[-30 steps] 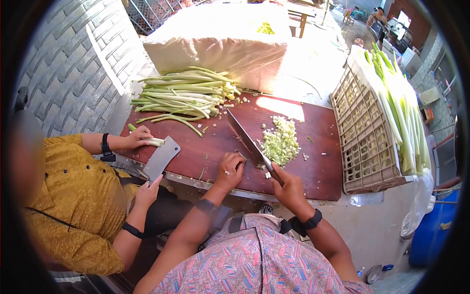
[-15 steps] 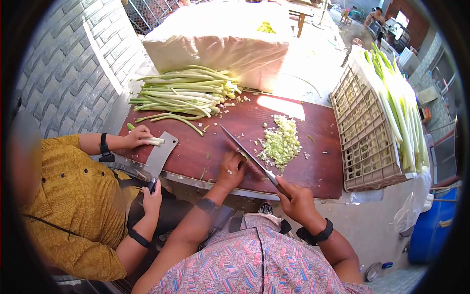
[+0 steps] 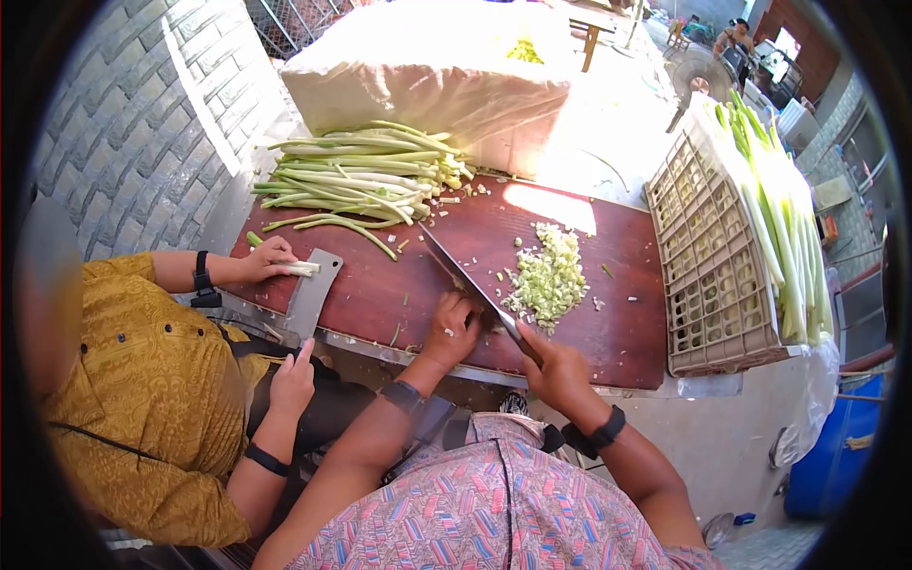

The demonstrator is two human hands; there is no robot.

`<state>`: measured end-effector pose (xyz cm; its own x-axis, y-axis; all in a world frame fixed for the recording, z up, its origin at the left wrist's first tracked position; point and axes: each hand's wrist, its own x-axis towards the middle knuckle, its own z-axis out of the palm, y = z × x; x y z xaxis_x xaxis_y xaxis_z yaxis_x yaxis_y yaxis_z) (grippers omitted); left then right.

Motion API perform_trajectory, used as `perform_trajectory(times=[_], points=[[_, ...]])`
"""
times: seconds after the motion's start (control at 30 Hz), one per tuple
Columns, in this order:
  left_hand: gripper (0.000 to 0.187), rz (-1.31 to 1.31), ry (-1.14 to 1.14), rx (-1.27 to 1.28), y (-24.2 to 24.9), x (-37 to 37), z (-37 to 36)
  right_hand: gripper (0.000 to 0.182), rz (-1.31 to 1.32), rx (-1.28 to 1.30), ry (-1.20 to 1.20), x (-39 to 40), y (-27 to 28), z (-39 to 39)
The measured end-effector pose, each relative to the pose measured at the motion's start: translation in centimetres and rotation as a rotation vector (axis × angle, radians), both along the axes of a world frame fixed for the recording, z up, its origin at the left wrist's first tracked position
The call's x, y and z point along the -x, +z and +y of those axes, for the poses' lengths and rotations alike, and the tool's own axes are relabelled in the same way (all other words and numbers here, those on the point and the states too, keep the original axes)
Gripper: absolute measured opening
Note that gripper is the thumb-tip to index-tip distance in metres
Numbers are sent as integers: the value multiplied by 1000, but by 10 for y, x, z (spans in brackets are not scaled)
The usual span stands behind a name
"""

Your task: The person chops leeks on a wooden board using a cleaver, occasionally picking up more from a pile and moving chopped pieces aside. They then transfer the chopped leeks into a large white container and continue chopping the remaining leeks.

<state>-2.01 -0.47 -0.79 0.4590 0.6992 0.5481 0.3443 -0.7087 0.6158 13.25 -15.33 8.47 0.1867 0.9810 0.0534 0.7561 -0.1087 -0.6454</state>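
Slicing of pale green stalks appears to be the step in hand. The long knife point(image 3: 465, 277) is gripped by the right hand point(image 3: 562, 372), its fingers clamped on the handle; the blade is aimed between ten and eleven o'clock, slanting over the dark red tabletop point(image 3: 380, 299). The left hand point(image 3: 448, 331) is set close beside the blade with its fingers curled; whether a stalk is pinched beneath them cannot be told.

From the left hand, the chopped heap point(image 3: 548, 275) is spread at two o'clock, past the blade, and the pile of uncut stalks point(image 3: 347, 180) is laid at eleven o'clock. Between nine and ten, a cleaver point(image 3: 312, 293) is seen near a co-worker's hand point(image 3: 270, 260), by which a short stalk is held.

For the next cut, the knuckles would need to be kept tucked behind the edge, any stalk pressed flat, and the blade brought down in short, even strokes, with the scattered bits kept from under it.
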Motion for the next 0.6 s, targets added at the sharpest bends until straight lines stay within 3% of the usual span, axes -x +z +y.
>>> perform_trajectory(times=[0.2, 0.6], points=[[12, 30, -22, -19, 5, 1, -1, 48, 152, -203, -76, -5, -27, 12], [9, 2, 18, -25, -2, -1, -4, 51, 22, -139, -62, -6, -1, -56]])
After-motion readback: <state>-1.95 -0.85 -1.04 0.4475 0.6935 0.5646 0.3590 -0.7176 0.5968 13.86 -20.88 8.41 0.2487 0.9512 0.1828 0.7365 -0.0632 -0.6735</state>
